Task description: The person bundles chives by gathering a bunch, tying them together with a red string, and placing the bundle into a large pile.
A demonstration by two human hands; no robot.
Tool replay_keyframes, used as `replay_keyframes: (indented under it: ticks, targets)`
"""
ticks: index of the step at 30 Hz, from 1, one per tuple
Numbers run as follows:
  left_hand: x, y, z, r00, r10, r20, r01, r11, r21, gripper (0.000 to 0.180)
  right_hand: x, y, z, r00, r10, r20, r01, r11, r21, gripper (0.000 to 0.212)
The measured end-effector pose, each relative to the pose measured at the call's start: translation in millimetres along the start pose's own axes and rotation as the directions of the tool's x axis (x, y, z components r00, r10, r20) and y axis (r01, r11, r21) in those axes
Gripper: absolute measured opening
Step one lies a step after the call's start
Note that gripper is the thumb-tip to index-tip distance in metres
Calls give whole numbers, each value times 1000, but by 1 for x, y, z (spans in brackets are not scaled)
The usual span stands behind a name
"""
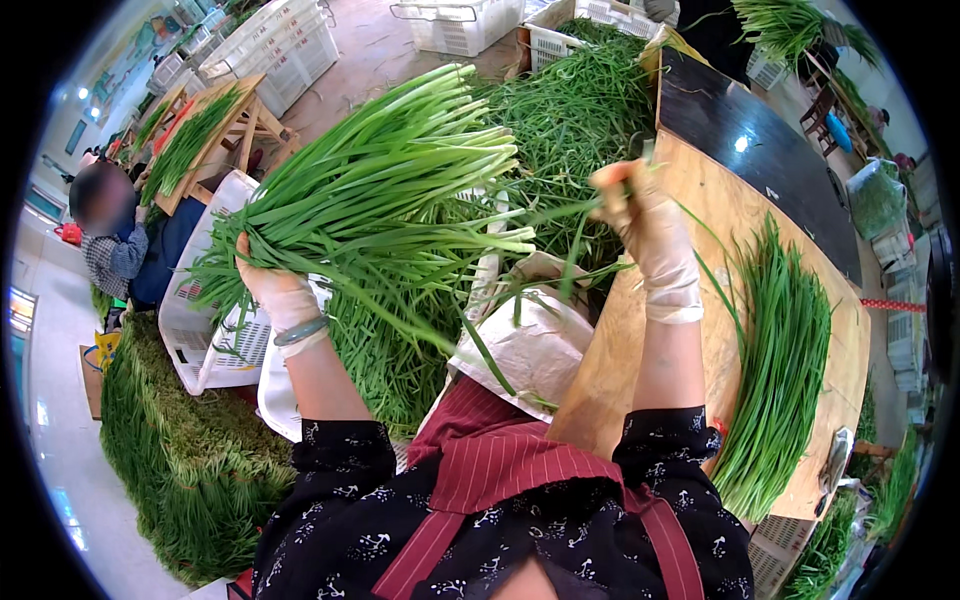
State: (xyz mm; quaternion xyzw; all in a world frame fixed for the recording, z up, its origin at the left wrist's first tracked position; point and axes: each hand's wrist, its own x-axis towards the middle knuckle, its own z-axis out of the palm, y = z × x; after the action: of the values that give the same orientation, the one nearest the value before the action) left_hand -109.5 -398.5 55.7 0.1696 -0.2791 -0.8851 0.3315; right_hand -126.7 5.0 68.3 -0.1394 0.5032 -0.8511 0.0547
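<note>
A thick bunch of garlic chives [370, 180] lies across my left hand [272, 285], its pale stem ends fanned to the right. The gloved fingers wrap round the leafy end; most of them are hidden under the leaves. My right hand [640, 215], gloved and with orange on its fingertips, is raised right of the stem ends. Its fingers are closed on a few thin chive leaves [562, 212], slightly blurred. Below it on the wooden table [620, 350] rests a neat pile of chives [775, 370], beside my right forearm.
Loose chives [590, 110] are heaped ahead, and more fill the space under my left hand. A white crate [190, 320] stands at left, above stacked chive bundles [190, 440]. A black board [750, 140] covers the table's far end. Another person [115, 240] sits far left.
</note>
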Motion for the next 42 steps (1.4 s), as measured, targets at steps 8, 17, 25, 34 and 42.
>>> replay_keyframes:
  ticks: [8,17,25,34,42]
  targets:
    - [-18,-8,-5,997,-19,80,21,999,-28,46,-8,-6,76,947,293,129,-169,802,-573,20]
    - [2,-2,-53,931,-139,338,185,977,-106,44,39,-71,11,912,-403,-75,392,910,-135,53]
    - [2,-3,-54,912,-124,391,151,988,-37,48,35,-27,77,978,-73,196,200,590,-782,51]
    - [-6,-9,-50,929,-135,344,138,990,17,54,38,-28,27,886,-348,-306,259,919,-297,16]
    - [-19,-16,-39,941,-108,320,102,994,37,51,35,13,52,968,251,3,-208,810,-548,32]
